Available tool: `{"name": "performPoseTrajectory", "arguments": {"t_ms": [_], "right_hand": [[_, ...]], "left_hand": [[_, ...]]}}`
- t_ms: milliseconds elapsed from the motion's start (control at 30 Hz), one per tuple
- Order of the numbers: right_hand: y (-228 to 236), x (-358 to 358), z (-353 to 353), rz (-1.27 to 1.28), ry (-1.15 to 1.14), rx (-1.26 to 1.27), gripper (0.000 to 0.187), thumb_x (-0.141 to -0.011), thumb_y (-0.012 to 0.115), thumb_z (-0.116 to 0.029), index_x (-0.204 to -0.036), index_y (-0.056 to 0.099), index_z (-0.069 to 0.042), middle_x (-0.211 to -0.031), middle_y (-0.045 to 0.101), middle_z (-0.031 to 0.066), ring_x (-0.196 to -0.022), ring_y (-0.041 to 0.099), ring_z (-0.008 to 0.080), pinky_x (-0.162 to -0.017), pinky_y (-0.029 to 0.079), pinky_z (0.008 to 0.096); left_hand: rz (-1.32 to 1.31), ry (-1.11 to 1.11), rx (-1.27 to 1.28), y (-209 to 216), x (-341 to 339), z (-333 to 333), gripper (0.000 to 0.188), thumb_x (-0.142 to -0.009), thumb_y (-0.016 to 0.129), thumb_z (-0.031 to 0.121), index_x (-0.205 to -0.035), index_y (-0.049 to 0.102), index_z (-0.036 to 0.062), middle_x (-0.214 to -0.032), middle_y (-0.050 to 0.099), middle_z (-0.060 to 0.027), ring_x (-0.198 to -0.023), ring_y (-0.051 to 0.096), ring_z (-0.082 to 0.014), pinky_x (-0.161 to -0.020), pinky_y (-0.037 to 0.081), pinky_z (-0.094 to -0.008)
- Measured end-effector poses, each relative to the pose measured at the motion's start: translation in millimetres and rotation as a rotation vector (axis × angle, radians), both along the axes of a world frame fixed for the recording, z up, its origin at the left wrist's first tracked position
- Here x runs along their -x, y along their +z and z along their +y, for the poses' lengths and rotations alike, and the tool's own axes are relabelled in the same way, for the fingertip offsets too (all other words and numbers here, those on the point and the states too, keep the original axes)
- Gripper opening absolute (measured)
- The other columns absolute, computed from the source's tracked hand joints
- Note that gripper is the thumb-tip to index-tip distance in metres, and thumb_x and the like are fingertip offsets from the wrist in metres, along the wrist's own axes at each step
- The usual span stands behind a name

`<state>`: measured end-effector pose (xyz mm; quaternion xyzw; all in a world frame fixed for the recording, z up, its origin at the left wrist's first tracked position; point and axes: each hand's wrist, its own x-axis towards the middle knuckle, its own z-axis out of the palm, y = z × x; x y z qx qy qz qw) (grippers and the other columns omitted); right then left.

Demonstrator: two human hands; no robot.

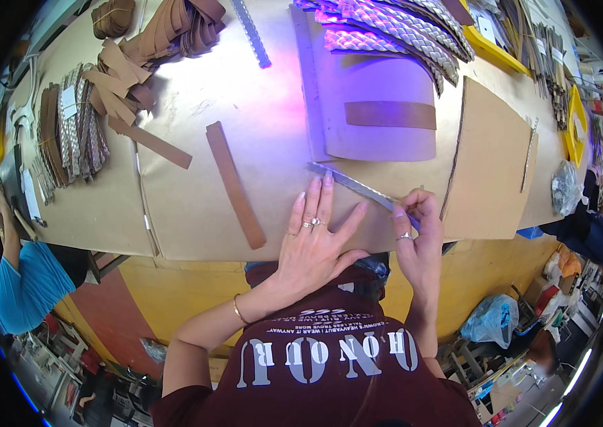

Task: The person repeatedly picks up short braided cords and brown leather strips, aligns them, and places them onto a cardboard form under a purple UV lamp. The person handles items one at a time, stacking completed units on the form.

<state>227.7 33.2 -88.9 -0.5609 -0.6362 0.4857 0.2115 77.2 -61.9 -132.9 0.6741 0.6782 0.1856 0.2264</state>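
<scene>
A narrow silver-grey strip [363, 190] lies slanted on the table in front of me. My left hand [313, 245] rests flat with its fingers stretched out, the fingertips pressing near the strip's far left end. At the strip's near right end, the thumb and fingers of my right hand [417, 231] are pinched together around it. Something bluish shows by the right fingers, too small to name. One brown strip [236, 185] lies flat left of my hands. Beyond them, another brown strip [390, 114] lies across a pale curved sheet [380, 144].
Braided silver strips [394, 43] are piled at the back under purple light. Brown strips [173, 32] and bundled braided strips [77, 124] lie at the left. A cardboard sheet [490, 164] is on the right. A person in a blue top [34, 285] sits far left.
</scene>
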Motion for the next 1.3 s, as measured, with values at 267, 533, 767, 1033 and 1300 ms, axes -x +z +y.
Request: {"name": "performPoseTrajectory", "arguments": {"t_ms": [267, 533, 767, 1033, 1300], "right_hand": [[18.4, 5.1, 9.6, -0.422, 0.191, -0.083, 0.018, -0.090, 0.067, -0.019, -0.097, 0.067, -0.002, -0.083, 0.062, 0.0141, -0.076, 0.064, 0.0300, -0.067, 0.049, 0.0383], [26.0, 6.1, 14.8, -0.651, 0.291, -0.131, 0.021, -0.088, 0.068, -0.019, -0.086, 0.064, 0.002, -0.082, 0.063, 0.0149, -0.078, 0.064, 0.0324, -0.068, 0.049, 0.0406], [20.7, 45.8, 9.2, -0.499, 0.358, -0.113, 0.021, -0.090, 0.064, -0.022, -0.087, 0.061, -0.001, -0.085, 0.060, 0.0148, -0.082, 0.060, 0.0344, -0.072, 0.049, 0.0437], [22.8, 32.4, 3.5, 0.456, 0.214, 0.302, 0.011, -0.090, 0.061, -0.006, -0.084, 0.056, 0.000, -0.092, 0.057, 0.0093, -0.083, 0.055, 0.0163, -0.083, 0.046, 0.0294], [-3.2, -2.1, 1.6, 0.213, -0.060, 0.062, 0.025, -0.085, 0.068, 0.000, -0.069, 0.049, -0.001, -0.086, 0.064, 0.0063, -0.076, 0.053, 0.0084, -0.068, 0.044, 0.0243]], "left_hand": [[-0.026, -0.040, -0.053, -4.0, 8.5, 5.8, 0.072, -0.078, 0.068, 0.058, -0.135, 0.055, 0.0152, -0.153, 0.026, -0.0252, -0.141, 0.026, -0.0432, -0.113, 0.018, -0.0523], [0.007, 0.040, -0.013, -5.6, -6.1, -7.7, 0.072, -0.080, 0.069, 0.051, -0.138, 0.051, 0.0119, -0.155, 0.026, -0.0208, -0.143, 0.023, -0.0417, -0.115, 0.018, -0.0507], [0.030, 0.026, 0.003, -5.1, -6.6, -5.9, 0.074, -0.083, 0.065, 0.050, -0.142, 0.045, 0.0095, -0.155, 0.027, -0.0200, -0.144, 0.022, -0.0399, -0.116, 0.017, -0.0478], [-0.099, 0.114, -0.039, -3.6, -4.0, -4.6, 0.067, -0.079, 0.068, 0.050, -0.135, 0.052, 0.0183, -0.154, 0.023, -0.0259, -0.144, 0.022, -0.0386, -0.116, 0.017, -0.0491], [-0.046, 0.085, -0.010, 0.7, -5.1, -1.5, 0.069, -0.076, 0.070, 0.054, -0.131, 0.055, 0.0150, -0.152, 0.026, -0.0285, -0.143, 0.024, -0.0381, -0.115, 0.015, -0.0485]]}}
